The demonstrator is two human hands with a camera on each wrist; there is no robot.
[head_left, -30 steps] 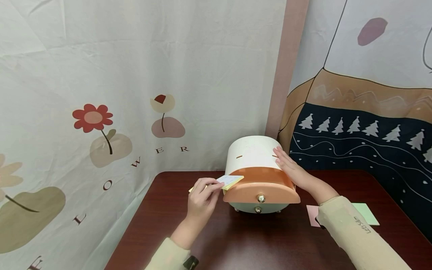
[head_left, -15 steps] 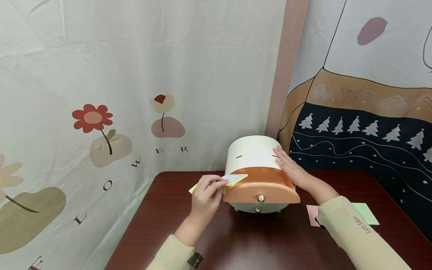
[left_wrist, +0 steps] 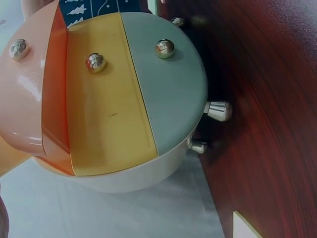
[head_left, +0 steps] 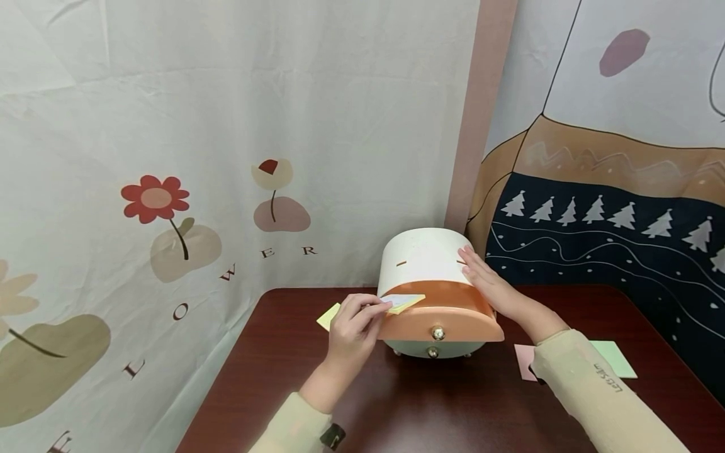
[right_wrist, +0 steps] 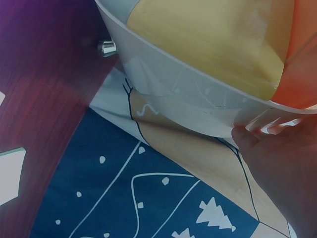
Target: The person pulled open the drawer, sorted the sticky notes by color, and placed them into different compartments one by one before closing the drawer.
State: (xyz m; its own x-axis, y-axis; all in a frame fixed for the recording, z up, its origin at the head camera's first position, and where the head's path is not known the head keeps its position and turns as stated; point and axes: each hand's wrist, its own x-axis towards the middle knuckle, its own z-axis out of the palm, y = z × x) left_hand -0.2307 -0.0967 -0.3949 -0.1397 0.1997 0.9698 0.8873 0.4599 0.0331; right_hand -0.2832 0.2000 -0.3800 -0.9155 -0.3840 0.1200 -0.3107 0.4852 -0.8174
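On the table, a round white mini drawer cabinet [head_left: 425, 255] stands with its top orange drawer [head_left: 467, 324] pulled out. The yellow drawer [left_wrist: 106, 114] and the green drawer [left_wrist: 171, 94] below it are closed, each with a metal knob. My left hand [head_left: 354, 330] pinches a thin notepad [head_left: 403, 302], white on top with yellow edges, by its left side. The pad's far end overlaps the opening of the orange drawer in the head view. My right hand [head_left: 489, 286] rests with straight fingers against the cabinet's upper right side.
A yellow notepad [head_left: 327, 316] lies left of the cabinet, partly behind my left hand. Pink notes [head_left: 527, 362] and green notes [head_left: 614, 359] lie at the right, partly under my right sleeve. Fabric hangings [head_left: 351, 126] stand close behind the table.
My left hand has moved right with the notepad, bringing its end over the open drawer. More of the yellow pad on the table shows. The right hand has stayed put.
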